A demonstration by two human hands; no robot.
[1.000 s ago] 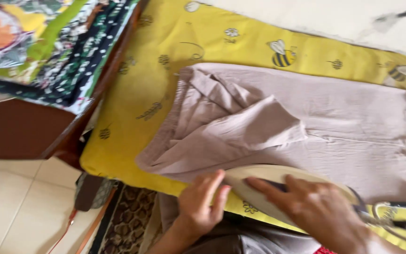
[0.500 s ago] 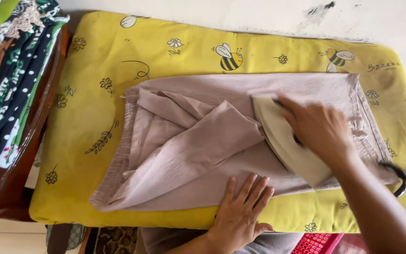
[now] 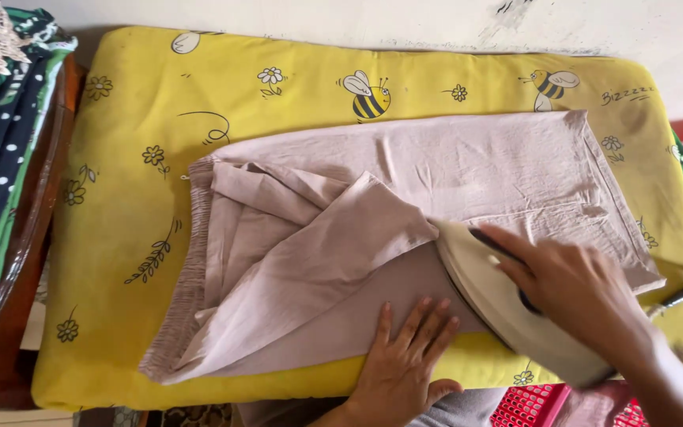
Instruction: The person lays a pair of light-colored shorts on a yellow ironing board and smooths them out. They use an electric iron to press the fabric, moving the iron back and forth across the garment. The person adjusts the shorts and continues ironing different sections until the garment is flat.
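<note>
Your right hand (image 3: 579, 292) gripped the handle of a cream, wedge-shaped iron (image 3: 507, 308), its tip on crinkled beige trousers (image 3: 405, 213) spread over a yellow padded cover (image 3: 120, 213) printed with bees and flowers. Your left hand (image 3: 405, 356) lay open, fingers spread flat, pressing the trousers' near edge just beside the iron.

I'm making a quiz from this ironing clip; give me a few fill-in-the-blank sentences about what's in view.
1. The right hand grips the handle of a cream ____.
2. The left hand lies flat on the beige ____.
3. The yellow padded cover is printed with flowers and ____.
4. A red ____ shows at the bottom right.

Missing words: iron; garment; bees; basket
</note>
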